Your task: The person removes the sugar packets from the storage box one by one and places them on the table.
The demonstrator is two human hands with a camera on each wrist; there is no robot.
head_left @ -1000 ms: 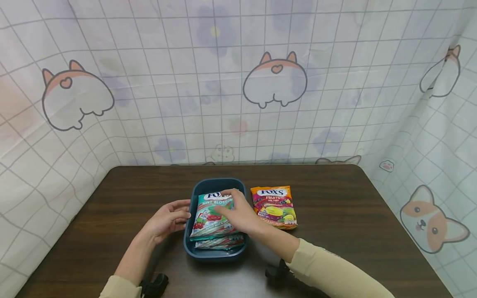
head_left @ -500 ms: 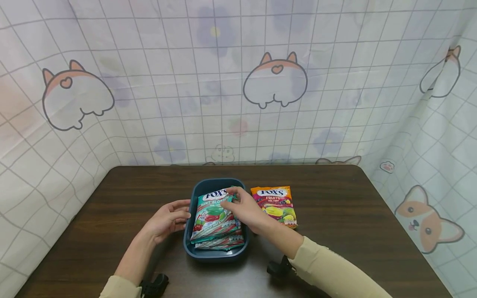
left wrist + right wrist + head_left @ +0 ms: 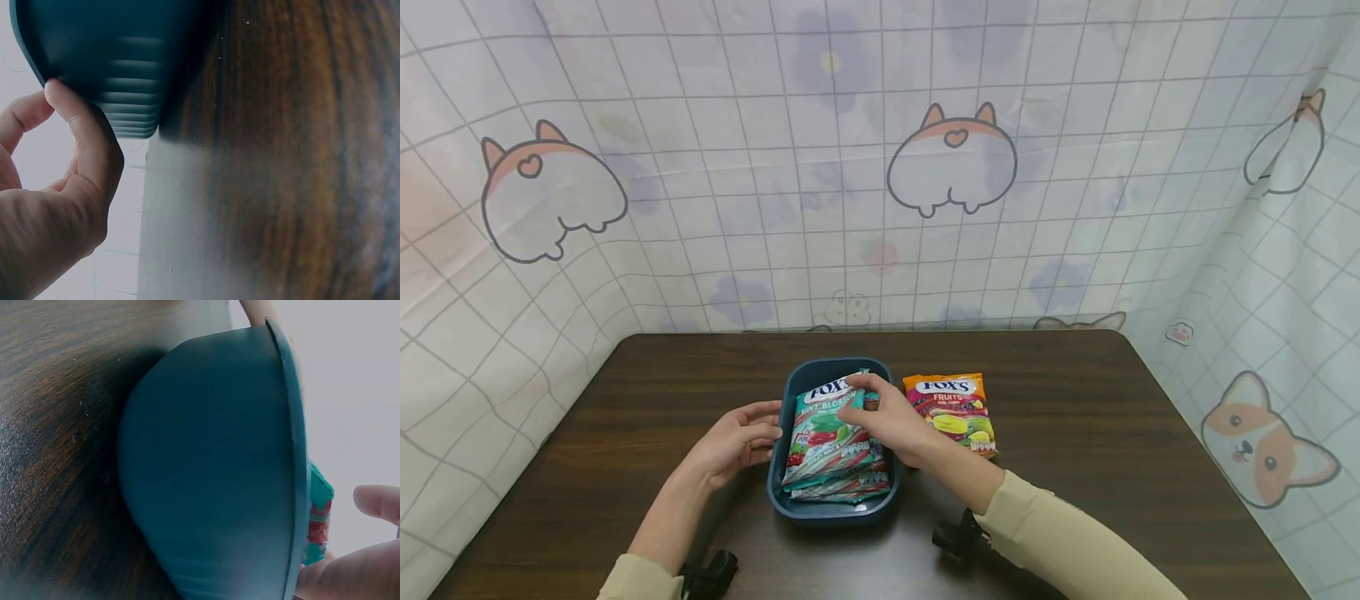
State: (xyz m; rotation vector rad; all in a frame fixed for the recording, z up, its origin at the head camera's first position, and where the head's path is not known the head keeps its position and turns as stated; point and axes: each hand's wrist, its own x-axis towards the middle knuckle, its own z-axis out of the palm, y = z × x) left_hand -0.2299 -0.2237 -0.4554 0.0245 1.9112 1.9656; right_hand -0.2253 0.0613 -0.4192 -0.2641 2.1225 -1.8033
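Observation:
A dark blue plastic bin point(image 3: 832, 518) stands on the table, a flat-lying stack of teal candy bags inside it. The top bag point(image 3: 826, 433) reads FOX'S and sits slightly turned. My left hand point(image 3: 737, 442) touches the bin's left side; in the left wrist view its fingertips point(image 3: 57, 94) meet at the rim. Over the bag's upper right part is my right hand point(image 3: 887, 421), thumb and forefinger spread apart. From the right wrist view, one digit point(image 3: 375, 501) stands away from the bag's teal corner point(image 3: 320, 487). Contact under the right hand is partly hidden.
An orange and purple candy bag point(image 3: 951, 417) lies just right of the bin, partly behind the right wrist. Dark wood-grain table point(image 3: 1075, 433) surrounds them. A printed white curtain point(image 3: 820, 250) hangs behind the table and along its sides.
The top teal bag has turned, its upper end moving up and to the right, then shifted slightly left. My right hand moved a little rightward with it. The left hand stayed at the bin.

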